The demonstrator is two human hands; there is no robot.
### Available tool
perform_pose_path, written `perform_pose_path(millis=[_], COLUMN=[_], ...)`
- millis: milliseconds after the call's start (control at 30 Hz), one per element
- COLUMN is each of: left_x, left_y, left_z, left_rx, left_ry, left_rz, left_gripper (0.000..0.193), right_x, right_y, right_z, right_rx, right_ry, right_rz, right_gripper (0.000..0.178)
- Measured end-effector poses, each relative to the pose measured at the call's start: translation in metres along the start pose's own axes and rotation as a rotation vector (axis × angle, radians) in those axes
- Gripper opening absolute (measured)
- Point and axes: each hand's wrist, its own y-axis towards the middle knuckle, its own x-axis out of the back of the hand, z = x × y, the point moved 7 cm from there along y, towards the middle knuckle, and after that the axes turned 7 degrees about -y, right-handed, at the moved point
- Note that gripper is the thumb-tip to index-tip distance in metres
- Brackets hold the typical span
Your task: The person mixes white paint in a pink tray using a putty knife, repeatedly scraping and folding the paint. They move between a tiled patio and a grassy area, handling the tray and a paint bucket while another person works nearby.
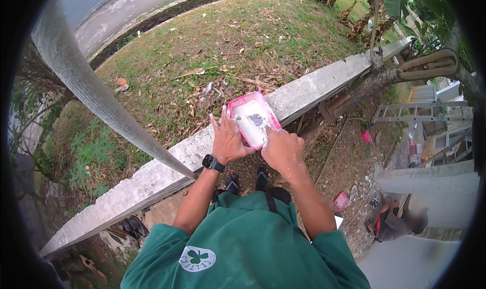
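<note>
A shallow pink tray [273,121] rests on top of a low concrete wall [321,86] in front of me. Wet white paste [247,110] coats its inside, with a grey patch in the middle. My left hand [228,138], white-smeared and with a black watch on the wrist, is beside the tray's left edge; its fingers are stretched apart and the thumb reaches toward the near edge. Over the tray's near right corner, my right hand [284,150] is closed with its fingers curled in. White specks dot it, and whatever it grips is hidden.
A thick grey pole [109,91] slants down to the wall at left. Grass with leaf litter lies beyond. At right are a tree branch [379,76], a metal ladder [425,112], a crouching person [395,219] and a pink container [340,201]. Dark footwear [134,226] lies lower left.
</note>
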Motion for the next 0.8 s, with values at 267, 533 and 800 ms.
perform_pose_path(millis=[267, 533, 800], left_x=[-0.007, -0.003, -0.003], left_y=[0.003, 0.002, 0.001], left_z=[0.002, -0.002, -0.004], left_rx=[0.082, -0.031, -0.053], left_ry=[0.089, 0.047, 0.09], left_rz=[0.217, 0.065, 0.093], left_gripper=[0.133, 0.121, 0.118], right_x=[-0.003, -0.012, -0.019], right_y=[0.0, 0.001, -0.011], right_z=[0.006, 0.018, 0.021], right_rx=[0.086, 0.05, 0.042], right_ry=[0.035, 0.078, 0.068], right_rz=[-0.127, -0.178, -0.192], right_gripper=[0.052, 0.048, 0.044])
